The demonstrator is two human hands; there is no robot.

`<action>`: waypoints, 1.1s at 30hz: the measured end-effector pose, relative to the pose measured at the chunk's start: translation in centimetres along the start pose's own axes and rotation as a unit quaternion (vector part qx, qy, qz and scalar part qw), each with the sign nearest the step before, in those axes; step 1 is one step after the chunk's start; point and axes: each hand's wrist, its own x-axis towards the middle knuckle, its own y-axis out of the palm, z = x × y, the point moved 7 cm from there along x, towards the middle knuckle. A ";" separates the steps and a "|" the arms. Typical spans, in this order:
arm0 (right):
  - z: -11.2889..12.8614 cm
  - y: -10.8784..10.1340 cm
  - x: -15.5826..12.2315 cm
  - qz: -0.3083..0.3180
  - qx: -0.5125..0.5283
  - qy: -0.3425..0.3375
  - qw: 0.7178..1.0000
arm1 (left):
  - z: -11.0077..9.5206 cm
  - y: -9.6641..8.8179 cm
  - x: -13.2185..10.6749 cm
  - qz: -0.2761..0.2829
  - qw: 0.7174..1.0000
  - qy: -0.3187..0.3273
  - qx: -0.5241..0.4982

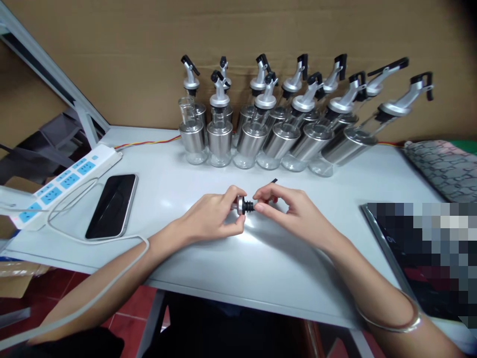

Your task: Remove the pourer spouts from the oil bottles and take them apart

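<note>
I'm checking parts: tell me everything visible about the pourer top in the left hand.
The pourer top lies sideways over the table, with a silvery, metal-looking collar and black, ribbed stopper pointing toward the right hand. The left hand grips the collar, mostly hiding the other end. Whether the right fingertips touch the stopper is unclear.

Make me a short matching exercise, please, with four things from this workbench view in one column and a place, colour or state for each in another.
Column one
1. Pourer stopper
2. Smartphone
3. Power strip
4. Bangle

Column two
A. Around the right forearm
B. White and blue
C. Lying face up, screen dark
D. Held in the left hand

Right pairs: 1-D, 2-C, 3-B, 4-A
</note>
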 end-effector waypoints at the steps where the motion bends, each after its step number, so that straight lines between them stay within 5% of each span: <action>1: -0.1 0.3 0.0 0.009 0.010 0.007 1.000 | -0.2 -0.1 0.0 -0.016 0.999 0.022 0.017; 9: 0.4 1.4 -0.4 0.000 0.030 -0.008 1.000 | -1.3 -0.6 -0.1 -0.088 0.982 0.138 0.095; 17: 1.6 0.9 -0.5 -0.014 -0.005 -0.063 0.998 | -1.8 -1.1 -0.1 -0.101 0.979 0.159 0.076; 26: 3.0 0.3 -0.9 -0.031 -0.084 -0.178 0.980 | -0.7 -0.5 0.3 0.010 0.996 0.056 -0.066; 33: 3.4 0.6 -1.2 -0.036 -0.156 -0.241 0.957 | 0.3 0.3 0.1 0.094 0.971 -0.045 -0.214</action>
